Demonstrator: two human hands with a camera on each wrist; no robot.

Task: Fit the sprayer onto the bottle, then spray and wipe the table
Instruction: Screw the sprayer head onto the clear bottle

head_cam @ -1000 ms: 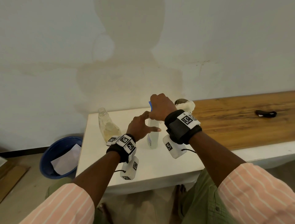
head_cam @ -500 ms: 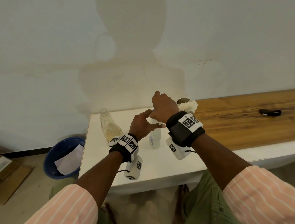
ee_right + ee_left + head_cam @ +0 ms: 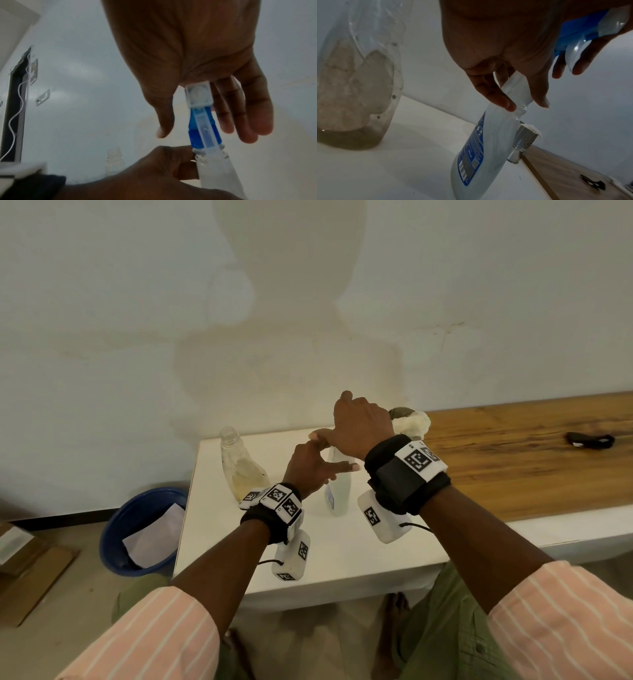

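A translucent white bottle (image 3: pixel 339 491) with a blue label stands on the white table (image 3: pixel 342 553). My left hand (image 3: pixel 318 462) pinches its neck between thumb and fingers; the left wrist view shows those fingers (image 3: pixel 503 100) on the neck of the bottle (image 3: pixel 488 155). The blue and white sprayer (image 3: pixel 203 121) sits upright on the bottle mouth. My right hand (image 3: pixel 361 422) covers it from above, thumb on one side and fingers on the other, holding it. In the head view the sprayer is hidden under that hand. A white cloth (image 3: pixel 412 421) lies in a metal cup behind.
A clear bottle (image 3: pixel 239 470) with murky residue stands at the table's left, close to my left wrist. The metal cup (image 3: pixel 520 144) is at the table's back right, beside a wooden bench top (image 3: pixel 513 463) with a small black object (image 3: pixel 591 440). A blue basin (image 3: pixel 144 529) sits on the floor.
My right hand has turned on top of the bottle, and the sprayer's blue part no longer shows in the head view. The left hand stays at the neck.
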